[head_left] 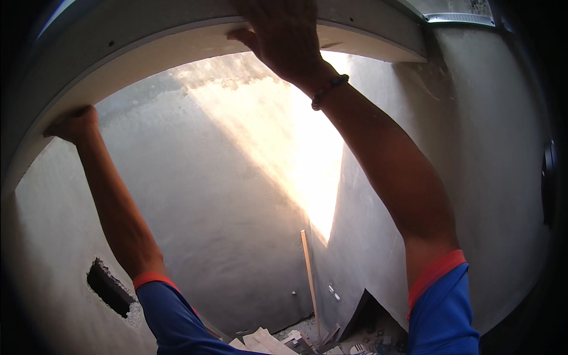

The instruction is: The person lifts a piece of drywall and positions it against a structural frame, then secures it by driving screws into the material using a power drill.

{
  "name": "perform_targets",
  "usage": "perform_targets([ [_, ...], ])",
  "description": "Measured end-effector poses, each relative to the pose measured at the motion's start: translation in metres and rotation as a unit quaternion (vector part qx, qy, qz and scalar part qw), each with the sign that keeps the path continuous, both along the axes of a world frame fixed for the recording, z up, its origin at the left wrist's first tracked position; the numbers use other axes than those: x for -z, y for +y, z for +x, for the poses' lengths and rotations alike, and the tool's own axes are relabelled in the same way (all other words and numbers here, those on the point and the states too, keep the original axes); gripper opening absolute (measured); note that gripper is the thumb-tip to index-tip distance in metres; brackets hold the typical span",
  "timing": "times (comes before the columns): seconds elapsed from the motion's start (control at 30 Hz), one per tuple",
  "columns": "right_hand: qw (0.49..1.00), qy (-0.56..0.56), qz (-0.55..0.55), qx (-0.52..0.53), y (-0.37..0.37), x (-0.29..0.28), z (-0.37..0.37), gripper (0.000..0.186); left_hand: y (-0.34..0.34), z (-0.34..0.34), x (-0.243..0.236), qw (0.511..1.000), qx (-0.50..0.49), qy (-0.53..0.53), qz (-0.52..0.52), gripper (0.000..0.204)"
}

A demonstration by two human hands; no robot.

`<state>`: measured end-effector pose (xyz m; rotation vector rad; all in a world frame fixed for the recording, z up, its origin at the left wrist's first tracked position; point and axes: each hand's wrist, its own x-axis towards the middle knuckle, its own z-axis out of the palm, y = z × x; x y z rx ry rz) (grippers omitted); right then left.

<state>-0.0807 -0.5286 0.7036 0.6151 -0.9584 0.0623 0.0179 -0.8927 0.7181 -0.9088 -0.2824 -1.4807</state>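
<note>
Against the overhead panel (154, 53) rest right fingers (278, 7), outstretched, and left fingers (58, 128), spread unclear.

Inventory of markings, upper left to lower right of frame: texts, labels, brands, numbers, signs – none I can read.
</note>
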Motion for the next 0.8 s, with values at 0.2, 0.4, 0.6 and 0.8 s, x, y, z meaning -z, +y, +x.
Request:
perform_targets([
  [0.2,1.0,-0.001,0.006,0.01,-0.001,0.005,0.005,0.068,0.0,-0.009,0.008,0.999,-0.027,-0.001,-0.02,0.085],
  [0.4,1.0,0.01,-0.007,0.009,-0.006,0.006,0.005,0.067,0.02,0.003,0.006,0.981,-0.079,-0.127,0.121,0.072],
  [0.6,0.995,0.098,0.008,-0.012,-0.009,0.0,-0.006,0.062,-0.006,0.025,0.01,0.991,-0.087,-0.099,0.033,0.069],
  [0.8,0.997,0.076,0.005,0.021,0.005,-0.001,-0.012,0.057,0.053,0.035,0.036,0.995,-0.085,-0.047,-0.009,0.075],
])
